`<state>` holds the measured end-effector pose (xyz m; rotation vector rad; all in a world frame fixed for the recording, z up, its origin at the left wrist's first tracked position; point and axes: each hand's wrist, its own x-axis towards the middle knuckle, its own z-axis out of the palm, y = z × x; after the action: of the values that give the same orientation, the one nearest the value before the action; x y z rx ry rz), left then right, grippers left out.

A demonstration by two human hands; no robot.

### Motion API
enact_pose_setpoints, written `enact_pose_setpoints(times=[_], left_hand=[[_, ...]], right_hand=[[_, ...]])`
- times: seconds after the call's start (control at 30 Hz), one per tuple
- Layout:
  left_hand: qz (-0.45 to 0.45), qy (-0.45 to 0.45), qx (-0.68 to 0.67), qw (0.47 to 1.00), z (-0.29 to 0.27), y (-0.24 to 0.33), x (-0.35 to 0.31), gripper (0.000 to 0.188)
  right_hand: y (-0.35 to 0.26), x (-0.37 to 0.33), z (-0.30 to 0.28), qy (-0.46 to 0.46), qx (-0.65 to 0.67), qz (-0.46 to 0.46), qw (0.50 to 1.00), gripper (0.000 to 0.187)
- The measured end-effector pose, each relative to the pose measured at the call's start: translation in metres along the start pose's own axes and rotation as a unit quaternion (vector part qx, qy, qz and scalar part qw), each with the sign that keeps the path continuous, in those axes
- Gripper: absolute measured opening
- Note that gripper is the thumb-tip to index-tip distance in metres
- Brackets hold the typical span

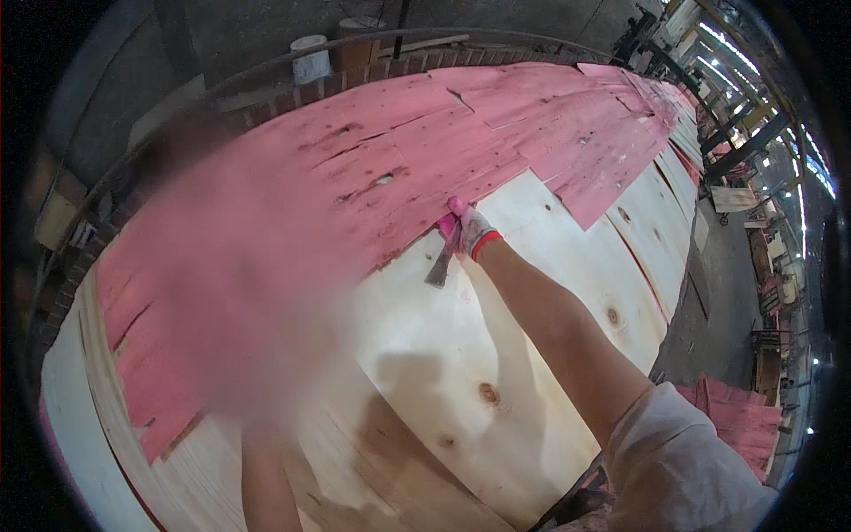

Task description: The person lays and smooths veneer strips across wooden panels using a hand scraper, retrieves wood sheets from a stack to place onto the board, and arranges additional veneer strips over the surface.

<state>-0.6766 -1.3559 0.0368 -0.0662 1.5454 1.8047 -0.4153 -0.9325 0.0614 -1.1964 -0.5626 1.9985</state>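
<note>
My right hand (468, 234), in a white glove with a red cuff and pink-stained fingertips, is closed round a scraper (438, 271) with a flat, dark blade pointing down toward me. It rests by the edge where the pink-coated wood veneer (412, 133) meets the pale bare veneer (532, 232). My left forearm (269, 483) comes in from the lower edge. A large pinkish blur covers where it leads, so my left hand and anything in it are hidden.
A low brick border (332, 84) and a bent rail curve round the far side. Behind it stands a white bucket (310, 60). Pink sheets (731, 421) lie at the lower right, beside the grey floor (709, 301). Machinery (651, 40) stands at the far end.
</note>
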Motion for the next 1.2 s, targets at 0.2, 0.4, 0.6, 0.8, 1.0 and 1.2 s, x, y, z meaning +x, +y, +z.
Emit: enact_pose_setpoints(times=[0.2, 0.4, 0.6, 0.8, 1.0, 1.2], left_hand=[[-0.063, -0.055, -0.144, 0.986, -0.011, 0.011, 0.023, 0.072], [-0.019, 0.109, 0.014, 0.994, 0.032, 0.015, -0.018, 0.058], [0.052, 0.171, -0.032, 0.983, 0.062, 0.042, -0.053, 0.039], [0.084, 0.137, 0.045, 0.986, 0.061, 0.032, -0.040, 0.050], [0.074, 0.104, 0.043, 0.991, 0.045, 0.032, -0.010, 0.057], [0.033, 0.059, 0.018, 0.998, -0.141, -0.069, 0.108, 0.065]], right_hand=[[0.019, -0.004, 0.007, 0.006, -0.036, -0.031, 0.999, 0.024], [0.027, 0.010, -0.005, 0.043, 0.033, -0.105, 0.993, 0.022], [0.033, 0.013, -0.008, 0.017, -0.063, -0.111, 0.992, 0.035], [0.024, -0.046, 0.021, -0.009, 0.043, -0.131, 0.990, 0.042], [0.024, -0.146, -0.032, -0.185, -0.186, 0.118, 0.958, 0.040], [0.036, -0.347, -0.140, -0.224, -0.330, 0.273, 0.876, 0.033]])
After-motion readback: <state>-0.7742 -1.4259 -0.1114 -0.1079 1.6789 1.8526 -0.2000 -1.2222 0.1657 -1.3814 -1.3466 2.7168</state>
